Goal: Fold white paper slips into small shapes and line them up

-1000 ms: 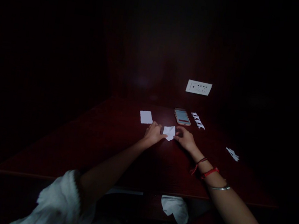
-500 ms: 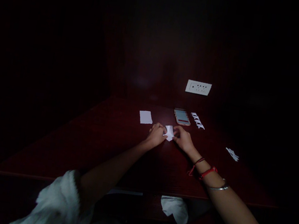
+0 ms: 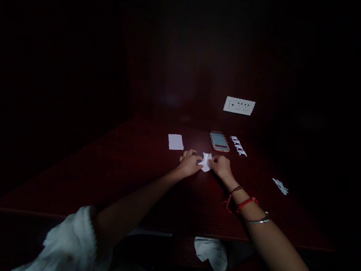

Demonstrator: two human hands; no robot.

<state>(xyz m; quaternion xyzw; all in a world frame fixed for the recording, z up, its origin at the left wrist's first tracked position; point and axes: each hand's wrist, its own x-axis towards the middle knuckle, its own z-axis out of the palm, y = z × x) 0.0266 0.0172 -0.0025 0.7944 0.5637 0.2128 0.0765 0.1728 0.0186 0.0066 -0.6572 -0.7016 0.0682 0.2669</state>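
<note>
A small white folded paper [image 3: 205,162] lies on the dark red table [image 3: 126,181], pinched from both sides. My left hand [image 3: 189,164] grips its left edge with curled fingers. My right hand [image 3: 221,167] grips its right edge, fingers closed on the paper. Red cords and a silver bangle circle my right wrist. The scene is very dim, and the paper's folds are hard to read.
A flat white paper square [image 3: 176,142] lies behind my left hand. A phone [image 3: 219,142] and a row of small folded white pieces [image 3: 239,146] sit at the back right, another folded piece [image 3: 280,186] far right. A white socket plate [image 3: 239,106] is on the wall.
The paper has gone from a flatter square to a smaller, crumpled fold. Both hands have closed in on it, the right wrist sliding slightly left.
</note>
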